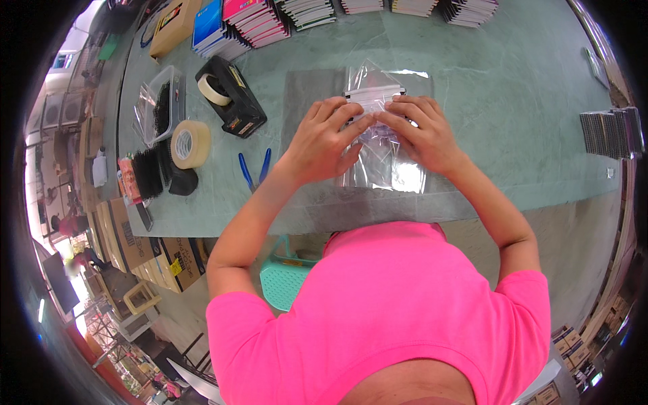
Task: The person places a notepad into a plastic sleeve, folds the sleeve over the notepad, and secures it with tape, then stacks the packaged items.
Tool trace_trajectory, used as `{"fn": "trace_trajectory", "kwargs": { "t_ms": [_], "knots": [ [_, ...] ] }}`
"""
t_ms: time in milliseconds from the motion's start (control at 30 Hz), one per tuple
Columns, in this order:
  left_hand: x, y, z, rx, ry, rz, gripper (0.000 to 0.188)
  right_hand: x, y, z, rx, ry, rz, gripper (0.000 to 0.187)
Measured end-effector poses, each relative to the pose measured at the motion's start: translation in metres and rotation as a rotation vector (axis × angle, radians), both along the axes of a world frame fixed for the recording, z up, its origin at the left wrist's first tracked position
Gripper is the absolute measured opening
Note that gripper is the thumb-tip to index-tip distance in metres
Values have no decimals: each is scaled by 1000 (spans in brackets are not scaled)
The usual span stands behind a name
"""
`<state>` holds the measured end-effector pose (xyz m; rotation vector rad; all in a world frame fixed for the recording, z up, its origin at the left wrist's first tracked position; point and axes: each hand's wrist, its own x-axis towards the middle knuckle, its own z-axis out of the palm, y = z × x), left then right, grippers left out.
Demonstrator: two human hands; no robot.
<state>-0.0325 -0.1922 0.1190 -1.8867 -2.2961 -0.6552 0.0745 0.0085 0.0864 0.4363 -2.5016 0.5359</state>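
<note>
My left hand (331, 138) and my right hand (422, 131) meet over a small whitish pack (373, 93) with dark edges, partly covered by clear film. Bent fingers of both hands press on its near side, thumbs lower down. Fingers hide most of the pack, so I cannot tell its exact kind. A crumpled flap of film stands up beyond it. Under my hands lie glossy clear plastic sheets or bags (385, 172), flat on the green-grey table (513, 88).
Left of my hands stand a black tape dispenser (243, 108), a tape roll (191, 144), blue-handled pliers (255, 169) and a clear plastic box (177, 101). Stacked notebooks (256, 23) line the far edge. Another dark stack (611, 133) sits right. A green stool (283, 280) is below the table.
</note>
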Motion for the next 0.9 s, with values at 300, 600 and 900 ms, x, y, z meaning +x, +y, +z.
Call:
{"fn": "trace_trajectory", "kwargs": {
  "t_ms": [300,600,900],
  "knots": [
    [-16,11,17,187,-426,-87,39,-4,-2,0,-135,-99,-50,36],
    [1,21,-1,263,-94,129,27,-14,11,11,-270,-255,84,26],
    [-1,25,-9,457,-468,310,58,-18,4,9,-325,-220,-11,25]
  ]
}}
